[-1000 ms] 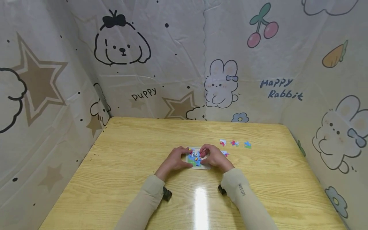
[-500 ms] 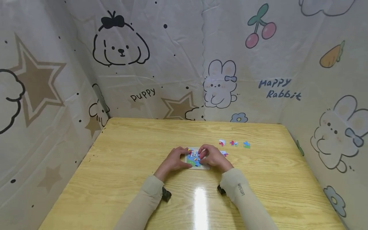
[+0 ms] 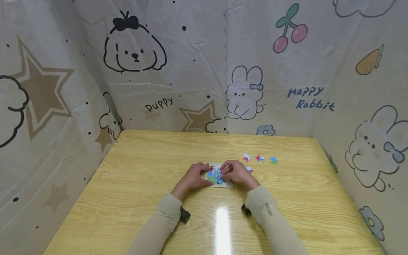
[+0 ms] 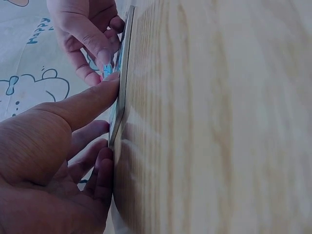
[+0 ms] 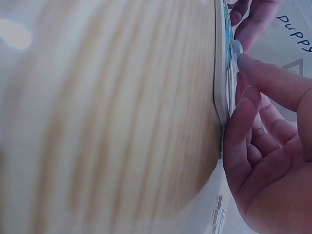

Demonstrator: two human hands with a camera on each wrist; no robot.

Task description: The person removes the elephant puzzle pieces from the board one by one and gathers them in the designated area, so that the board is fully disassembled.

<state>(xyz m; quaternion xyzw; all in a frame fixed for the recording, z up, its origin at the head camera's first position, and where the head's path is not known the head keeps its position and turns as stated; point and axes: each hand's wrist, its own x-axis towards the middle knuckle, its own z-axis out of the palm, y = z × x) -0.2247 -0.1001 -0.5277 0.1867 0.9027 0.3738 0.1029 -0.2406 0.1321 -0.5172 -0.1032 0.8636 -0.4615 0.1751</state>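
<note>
A small jigsaw board (image 3: 228,185) with a pale frame lies flat on the table, a blue character on green ground partly assembled in it. My left hand (image 3: 192,177) holds its left side, the thumb at the near edge and the fingers at the far edge. Over the board's right part, my right hand (image 3: 237,174) pinches a small blue puzzle piece (image 5: 237,46) between thumb and fingers. That piece (image 4: 107,69) shows right at the board's face in the left wrist view. The right hand covers much of the board's right side.
Behind the board to the right lie three loose puzzle pieces, a white-and-pink one (image 3: 247,158), a red-and-blue one (image 3: 259,158) and a blue-green one (image 3: 273,160). Another piece (image 3: 249,170) peeks out beside the right hand. Printed curtains (image 3: 197,71) enclose the wooden table (image 3: 143,156).
The fingers and thumb of my right hand have shifted slightly over the board's right part. My left hand keeps its place, and the loose pieces have not moved.
</note>
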